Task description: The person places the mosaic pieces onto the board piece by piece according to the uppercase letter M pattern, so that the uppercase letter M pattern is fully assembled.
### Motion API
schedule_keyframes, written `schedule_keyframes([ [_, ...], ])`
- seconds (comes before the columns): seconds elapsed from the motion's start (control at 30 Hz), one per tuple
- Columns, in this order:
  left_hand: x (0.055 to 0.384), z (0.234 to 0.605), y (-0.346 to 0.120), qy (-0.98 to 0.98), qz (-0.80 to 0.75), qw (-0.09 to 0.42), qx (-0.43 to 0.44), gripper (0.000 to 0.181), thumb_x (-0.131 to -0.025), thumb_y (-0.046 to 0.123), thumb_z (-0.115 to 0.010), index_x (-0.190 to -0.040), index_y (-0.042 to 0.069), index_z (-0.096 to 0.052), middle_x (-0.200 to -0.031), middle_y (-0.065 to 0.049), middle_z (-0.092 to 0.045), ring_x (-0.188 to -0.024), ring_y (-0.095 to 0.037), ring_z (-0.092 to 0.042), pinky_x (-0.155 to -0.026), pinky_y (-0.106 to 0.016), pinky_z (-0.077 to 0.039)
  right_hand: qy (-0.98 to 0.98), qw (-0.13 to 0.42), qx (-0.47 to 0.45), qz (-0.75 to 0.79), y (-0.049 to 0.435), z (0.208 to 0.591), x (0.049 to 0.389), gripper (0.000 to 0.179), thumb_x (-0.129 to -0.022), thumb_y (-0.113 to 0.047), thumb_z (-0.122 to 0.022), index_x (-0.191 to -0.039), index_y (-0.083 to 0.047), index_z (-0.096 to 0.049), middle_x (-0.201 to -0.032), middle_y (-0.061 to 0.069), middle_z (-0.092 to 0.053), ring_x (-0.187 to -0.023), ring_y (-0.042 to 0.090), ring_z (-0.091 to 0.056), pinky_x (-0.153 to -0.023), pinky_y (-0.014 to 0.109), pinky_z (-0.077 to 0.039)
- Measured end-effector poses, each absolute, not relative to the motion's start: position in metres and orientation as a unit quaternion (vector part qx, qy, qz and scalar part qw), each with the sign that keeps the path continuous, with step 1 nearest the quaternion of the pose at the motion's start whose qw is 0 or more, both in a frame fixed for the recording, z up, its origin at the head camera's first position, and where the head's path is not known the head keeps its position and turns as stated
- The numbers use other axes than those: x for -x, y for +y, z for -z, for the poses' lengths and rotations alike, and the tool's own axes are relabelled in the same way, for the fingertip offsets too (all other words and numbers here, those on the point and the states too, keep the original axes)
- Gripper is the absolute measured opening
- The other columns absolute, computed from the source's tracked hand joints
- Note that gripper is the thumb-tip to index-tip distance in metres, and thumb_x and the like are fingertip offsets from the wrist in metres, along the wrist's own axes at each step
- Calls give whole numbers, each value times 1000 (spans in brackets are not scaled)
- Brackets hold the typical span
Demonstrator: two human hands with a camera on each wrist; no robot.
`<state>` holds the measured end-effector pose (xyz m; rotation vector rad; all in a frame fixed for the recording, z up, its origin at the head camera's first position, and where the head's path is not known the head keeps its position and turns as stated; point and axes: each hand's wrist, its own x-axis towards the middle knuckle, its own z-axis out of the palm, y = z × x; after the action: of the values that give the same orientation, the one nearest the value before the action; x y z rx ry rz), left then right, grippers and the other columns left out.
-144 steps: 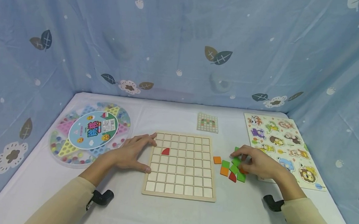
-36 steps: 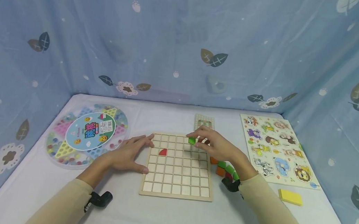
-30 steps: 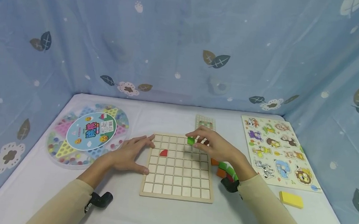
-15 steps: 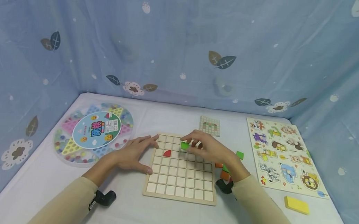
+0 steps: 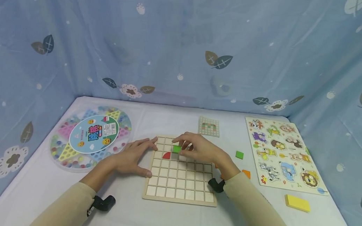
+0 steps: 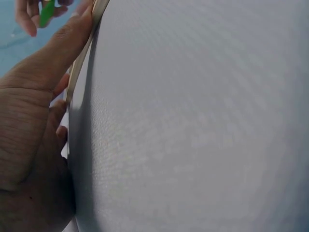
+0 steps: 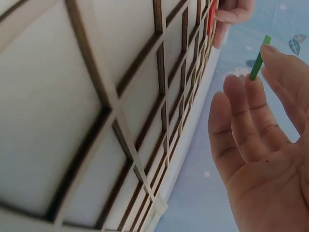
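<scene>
Blue curtain [image 5: 173,39] behind and at the sides, leaf print; white tabletop [image 5: 176,223] below. Your right hand [image 5: 197,148] pinches a green tile [image 5: 176,149] between thumb and fingertip, held above the board [image 5: 178,201], just right of the red tile [image 5: 166,155]. Green tile partly covered by your fingers, so long axis cannot be told; head view shows one face, right wrist view only a slanting thin edge. Your left hand [image 5: 133,157] lies relaxed, thumb and fingers spread, touching the board's left edge. Board: shallow square cells; red tile sits in one, curved side toward upper left. Round box [image 5: 85,145], left: coloured balls [image 5: 57,145] inside, around a star pattern. Animal puzzle [image 5: 282,155], right, bears animal pieces.
</scene>
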<state>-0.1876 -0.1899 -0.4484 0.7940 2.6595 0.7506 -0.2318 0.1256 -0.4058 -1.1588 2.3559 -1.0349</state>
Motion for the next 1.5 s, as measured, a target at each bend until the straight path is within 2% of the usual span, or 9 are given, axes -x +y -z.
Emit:
schedule_keyframes([
  [0.23, 188, 448, -185, 911, -267, 136, -283, 84, -77, 64, -82, -142, 27, -45, -173, 5, -14, -157, -36, -15, -116, -76, -14, 833, 175, 390, 350, 127, 413, 231, 42, -98, -14, -70, -139, -10, -62, -114, 2, -63, -104, 16, -66, -87, 28, -57],
  [0.63, 188, 448, -189, 917, -253, 137, -278, 85, -75, 69, -80, -142, 30, -43, -173, 6, -14, -157, -35, -16, -116, -73, -18, 840, 184, 406, 309, 119, 413, 235, 41, -97, -15, -72, -137, -11, -64, -118, 3, -66, -100, 15, -66, -87, 32, -57],
  [0.93, 187, 448, -190, 912, -264, 138, -281, 86, -76, 67, -80, -143, 29, -43, -173, 3, -13, -157, -37, -14, -116, -76, -14, 850, 184, 399, 291, 112, 419, 235, 40, -97, -17, -73, -136, -13, -65, -110, 0, -66, -97, 13, -65, -88, 31, -56],
  [1.13, 188, 448, -191, 912, -265, 138, -281, 86, -76, 69, -80, -143, 30, -43, -173, 5, -13, -157, -36, -14, -117, -75, -14, 851, 189, 394, 290, 109, 417, 234, 39, -97, -13, -72, -135, -12, -65, -114, 3, -67, -98, 15, -64, -88, 32, -56],
  [1.5, 187, 450, -191, 912, -270, 140, -276, 85, -75, 67, -81, -142, 30, -44, -173, 5, -14, -157, -36, -14, -117, -75, -14, 861, 187, 392, 264, 105, 419, 234, 37, -97, -13, -73, -133, -15, -67, -114, 0, -67, -97, 13, -63, -87, 31, -55],
])
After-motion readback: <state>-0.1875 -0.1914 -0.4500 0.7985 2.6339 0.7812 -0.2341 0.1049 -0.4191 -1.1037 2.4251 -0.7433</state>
